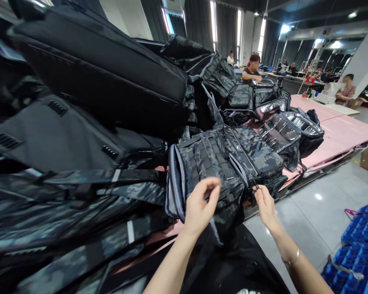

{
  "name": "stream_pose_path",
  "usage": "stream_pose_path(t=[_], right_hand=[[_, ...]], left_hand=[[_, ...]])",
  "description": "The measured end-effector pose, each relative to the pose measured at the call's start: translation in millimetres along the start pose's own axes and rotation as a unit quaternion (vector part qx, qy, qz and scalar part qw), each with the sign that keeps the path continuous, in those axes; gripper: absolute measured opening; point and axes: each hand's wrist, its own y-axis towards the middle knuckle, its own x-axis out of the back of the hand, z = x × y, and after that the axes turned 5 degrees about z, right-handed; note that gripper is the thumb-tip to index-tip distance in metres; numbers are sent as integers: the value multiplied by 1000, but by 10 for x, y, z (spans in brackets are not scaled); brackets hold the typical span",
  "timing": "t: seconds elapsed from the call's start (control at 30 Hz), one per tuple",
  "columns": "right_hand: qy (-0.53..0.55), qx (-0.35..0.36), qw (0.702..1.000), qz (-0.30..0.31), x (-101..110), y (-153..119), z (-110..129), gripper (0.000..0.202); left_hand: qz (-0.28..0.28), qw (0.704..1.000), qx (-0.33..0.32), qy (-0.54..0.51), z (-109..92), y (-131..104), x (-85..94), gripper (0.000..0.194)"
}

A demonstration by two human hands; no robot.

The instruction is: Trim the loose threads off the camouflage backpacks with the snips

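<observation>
A dark camouflage backpack (211, 163) lies on the pink-covered table in front of me, with grey-edged zip openings along its side and webbing straps across its front. My left hand (202, 206) is over the near side of the bag, its thumb and fingers curled into a pinch. Whether anything is between those fingertips is too small to tell. At the bag's right end, my right hand (265, 206) pinches a thin dark cord (254, 183) close to the zip. Part of the bag's near side is hidden behind my left hand.
Black and camouflage bags (104, 69) are heaped high on the left. Open bags with silver lining (279, 132) sit farther along the pink table (340, 126). Blue plastic crates (355, 253) stand on the floor at right. Other people work at the back, one person (252, 69) behind the bags.
</observation>
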Motion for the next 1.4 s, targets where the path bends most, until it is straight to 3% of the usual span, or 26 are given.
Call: stream_pose_path(t=[0.1, 0.2, 0.37, 0.47, 0.57, 0.67, 0.73, 0.87, 1.0, 1.27, 1.4], right_hand=[[15, 11, 1000, -6, -81, 193, 11, 28], [10, 8, 999, -36, -221, 309, -26, 30], [6, 13, 998, -58, -343, 296, -163, 33], [13, 13, 999, -47, -338, 273, -210, 31], [11, 8, 999, -35, -335, 265, -236, 30], [16, 10, 999, -32, -357, 257, -263, 30], [22, 14, 999, -34, -378, 250, -277, 29], [19, 17, 999, -34, -391, 239, -273, 29], [5, 23, 999, -30, -352, 234, -251, 29], [32, 25, 998, -37, -350, 256, -225, 26], [57, 28, 998, -25, -206, 298, -175, 25]], left_hand=[[87, 985, -6, 151, 81, 402, -94, 44], [153, 938, 51, 308, 184, 826, -257, 33], [172, 908, 100, 369, 418, 1303, -513, 21], [135, 900, 141, 390, 597, 1518, -411, 21], [73, 886, 206, 410, 796, 1652, -92, 34], [45, 876, 229, 422, 946, 1608, 211, 38], [49, 884, 195, 423, 966, 1491, 284, 37], [131, 908, 23, 397, 841, 1204, 104, 38], [230, 896, -95, 368, 735, 1005, -159, 39], [233, 882, -100, 397, 798, 901, -230, 49], [244, 875, -90, 408, 781, 861, -260, 48]])
